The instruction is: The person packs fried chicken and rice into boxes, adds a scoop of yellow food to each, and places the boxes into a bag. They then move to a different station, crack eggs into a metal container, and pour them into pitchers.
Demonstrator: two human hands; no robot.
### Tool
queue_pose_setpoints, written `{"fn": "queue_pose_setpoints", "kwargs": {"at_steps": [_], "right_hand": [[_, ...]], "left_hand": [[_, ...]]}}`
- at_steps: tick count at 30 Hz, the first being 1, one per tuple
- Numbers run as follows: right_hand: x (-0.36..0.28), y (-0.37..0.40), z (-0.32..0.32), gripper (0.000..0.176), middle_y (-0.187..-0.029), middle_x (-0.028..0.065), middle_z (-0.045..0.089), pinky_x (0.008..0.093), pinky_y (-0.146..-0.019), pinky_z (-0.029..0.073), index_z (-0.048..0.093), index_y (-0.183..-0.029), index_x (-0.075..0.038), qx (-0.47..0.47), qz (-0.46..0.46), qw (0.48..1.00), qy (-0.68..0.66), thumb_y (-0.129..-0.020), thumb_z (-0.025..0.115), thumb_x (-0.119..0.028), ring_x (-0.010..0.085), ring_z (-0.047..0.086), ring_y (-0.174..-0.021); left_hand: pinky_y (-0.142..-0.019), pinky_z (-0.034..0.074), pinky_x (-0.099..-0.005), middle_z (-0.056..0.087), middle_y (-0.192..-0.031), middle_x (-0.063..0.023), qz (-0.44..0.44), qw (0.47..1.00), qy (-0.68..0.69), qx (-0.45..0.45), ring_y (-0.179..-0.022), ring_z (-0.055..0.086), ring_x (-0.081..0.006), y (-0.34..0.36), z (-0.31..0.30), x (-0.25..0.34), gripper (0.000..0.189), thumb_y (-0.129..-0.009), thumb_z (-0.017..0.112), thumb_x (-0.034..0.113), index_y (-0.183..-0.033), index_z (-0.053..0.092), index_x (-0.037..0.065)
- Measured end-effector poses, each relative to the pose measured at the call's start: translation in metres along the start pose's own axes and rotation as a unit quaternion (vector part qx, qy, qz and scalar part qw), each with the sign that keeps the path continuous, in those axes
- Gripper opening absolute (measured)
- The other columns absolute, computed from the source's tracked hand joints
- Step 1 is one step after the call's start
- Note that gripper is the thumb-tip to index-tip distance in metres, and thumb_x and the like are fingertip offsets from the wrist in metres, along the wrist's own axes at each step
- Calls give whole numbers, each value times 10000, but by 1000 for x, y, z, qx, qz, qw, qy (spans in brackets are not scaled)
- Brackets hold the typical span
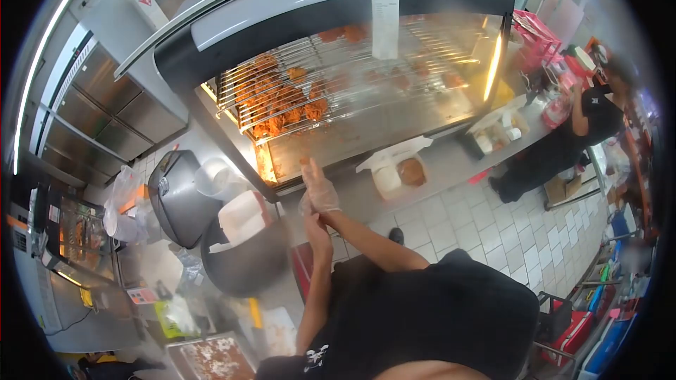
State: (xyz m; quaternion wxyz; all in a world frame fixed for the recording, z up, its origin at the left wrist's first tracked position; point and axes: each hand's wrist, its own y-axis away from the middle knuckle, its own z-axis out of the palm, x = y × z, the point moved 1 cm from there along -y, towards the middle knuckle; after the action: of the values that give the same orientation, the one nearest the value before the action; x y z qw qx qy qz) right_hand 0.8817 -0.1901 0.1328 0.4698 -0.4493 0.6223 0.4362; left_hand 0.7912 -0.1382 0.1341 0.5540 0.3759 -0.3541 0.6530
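Note:
My right hand wears a clear plastic glove and is raised with its fingers apart in front of the warming cabinet. My left hand is bare and pinches the glove's cuff at my right wrist. Pieces of fried chicken lie on the cabinet's wire racks just beyond my hands. An open white box with a round browned item in it sits on the steel counter to the right of my hands.
A paper ticket hangs from the cabinet top. A grey cooker with its lid up and a dark pot stand at left. Another open box lies farther along the counter. A co-worker in black stands at right.

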Motion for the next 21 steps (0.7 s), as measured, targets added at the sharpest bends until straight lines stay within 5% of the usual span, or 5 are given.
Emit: {"fn": "queue_pose_setpoints", "kwargs": {"at_steps": [5, 8, 14, 16, 21], "right_hand": [[26, -20, 12, 631, -1236, 254, 547, 464, -929, 425, 358, -1411, -144, 6, -173, 943, 285, -917, 423, -530, 414, 542, -1120], [14, -8, -1, 622, -1153, 244, 597, 405, -889, 464, 416, -1380, -131, 17, 95, 993, 66, -909, 438, -537, 380, 578, -1077], [9, 5, -15, 405, -1307, 172, 519, 366, -932, 446, 505, -1250, -50, -33, 59, 974, -215, -948, 480, -319, 328, 552, -1136], [26, 10, -12, 393, -1309, 145, 529, 362, -939, 442, 524, -1238, -62, -84, 98, 945, -301, -948, 482, -324, 310, 555, -1139], [44, 0, -33, 633, -1498, 135, 270, 466, -1069, 277, 210, -1479, -181, -196, 157, 864, -437, -959, 367, -505, 300, 343, -1330]], "left_hand": [[-909, 446, -270, 526, -1290, -112, -70, 996, -16, 53, -1130, 535, -165, -35, -12, -10, 438, -993, 460, 187, -1373, 404, -24], [-874, 456, -270, 599, -1174, -108, -86, 985, -120, 90, -1043, 571, -156, -26, -13, -15, 409, -988, 482, 200, -1319, 471, -42], [-731, 458, -261, 635, -1024, -112, -131, 938, -315, 65, -893, 579, -118, 20, 4, 37, 385, -909, 619, 217, -1169, 569, -63], [-687, 473, -277, 609, -835, -31, 30, 875, -449, 178, -780, 575, -107, 25, 8, 48, 191, -815, 693, 60, -983, 636, -9], [-658, 484, -361, 618, -874, -129, 235, 846, -475, -61, -747, 611, -286, 22, -7, 16, 160, -772, 668, 0, -927, 631, 11]]}}
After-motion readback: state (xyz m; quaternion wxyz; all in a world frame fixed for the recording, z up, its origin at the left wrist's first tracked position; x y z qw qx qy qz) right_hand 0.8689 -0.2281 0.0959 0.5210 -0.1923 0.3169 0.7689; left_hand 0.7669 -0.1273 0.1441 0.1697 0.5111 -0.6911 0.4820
